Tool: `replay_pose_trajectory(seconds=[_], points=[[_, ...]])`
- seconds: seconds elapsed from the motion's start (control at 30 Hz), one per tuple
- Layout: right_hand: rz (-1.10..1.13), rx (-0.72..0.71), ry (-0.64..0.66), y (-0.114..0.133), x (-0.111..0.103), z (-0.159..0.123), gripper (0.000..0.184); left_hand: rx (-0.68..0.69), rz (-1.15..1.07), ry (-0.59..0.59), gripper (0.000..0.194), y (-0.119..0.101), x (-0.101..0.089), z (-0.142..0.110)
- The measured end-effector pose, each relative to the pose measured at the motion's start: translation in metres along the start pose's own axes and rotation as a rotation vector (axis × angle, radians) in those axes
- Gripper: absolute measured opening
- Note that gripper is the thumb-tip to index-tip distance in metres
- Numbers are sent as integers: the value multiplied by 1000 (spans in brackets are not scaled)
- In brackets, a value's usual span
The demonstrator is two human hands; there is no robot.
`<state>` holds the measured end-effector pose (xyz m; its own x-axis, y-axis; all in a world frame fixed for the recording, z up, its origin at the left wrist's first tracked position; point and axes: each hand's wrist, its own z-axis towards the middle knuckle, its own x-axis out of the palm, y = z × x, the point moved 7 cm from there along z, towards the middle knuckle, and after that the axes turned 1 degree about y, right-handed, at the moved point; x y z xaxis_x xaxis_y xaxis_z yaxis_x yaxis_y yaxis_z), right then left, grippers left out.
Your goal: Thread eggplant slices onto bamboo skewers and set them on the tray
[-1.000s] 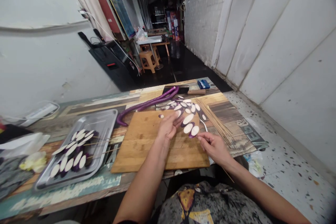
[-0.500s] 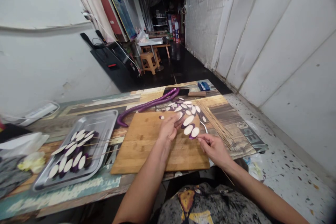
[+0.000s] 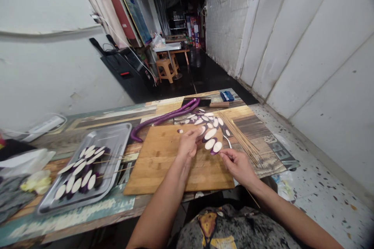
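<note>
My left hand (image 3: 188, 144) is over the wooden cutting board (image 3: 163, 163), fingers pinched on an eggplant slice at the far end of a skewered row of white, purple-edged slices (image 3: 210, 142). My right hand (image 3: 238, 165) sits at the board's right edge, fingers closed on the near end of the thin bamboo skewer that runs through those slices. A pile of loose eggplant slices (image 3: 204, 118) lies just beyond the board.
A metal tray (image 3: 113, 136) at the left holds several finished eggplant skewers (image 3: 80, 173). Long purple eggplants (image 3: 163, 118) lie behind the board. A bundle of bamboo skewers (image 3: 241, 136) lies to the right. A knife handle (image 3: 219, 104) and a blue box (image 3: 226, 95) are at the far edge.
Both hands have barely moved; the slices on the skewer have shifted slightly as the left fingers pinch the far slice. The camera has drifted a little.
</note>
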<state>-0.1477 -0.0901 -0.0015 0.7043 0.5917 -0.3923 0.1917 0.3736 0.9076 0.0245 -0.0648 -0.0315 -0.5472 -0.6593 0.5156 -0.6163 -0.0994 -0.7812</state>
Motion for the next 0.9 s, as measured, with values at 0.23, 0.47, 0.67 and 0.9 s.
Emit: replay_pose_trajectory(seconds=[0.23, 0.47, 0.67, 0.9], points=[[-35, 6, -16, -3, -3, 2, 28, -18, 42, 11, 20, 3, 2, -2], [-54, 6, -47, -12, -2, 9, 29, -10, -18, 27, 15, 4, 6, -2], [58, -30, -128, -13, 3, 21, 29, -154, -25, 251, 21, 18, 25, -11], [49, -21, -18, -13, 17, 18, 28, -129, -58, 110, 9, 18, 13, -4]])
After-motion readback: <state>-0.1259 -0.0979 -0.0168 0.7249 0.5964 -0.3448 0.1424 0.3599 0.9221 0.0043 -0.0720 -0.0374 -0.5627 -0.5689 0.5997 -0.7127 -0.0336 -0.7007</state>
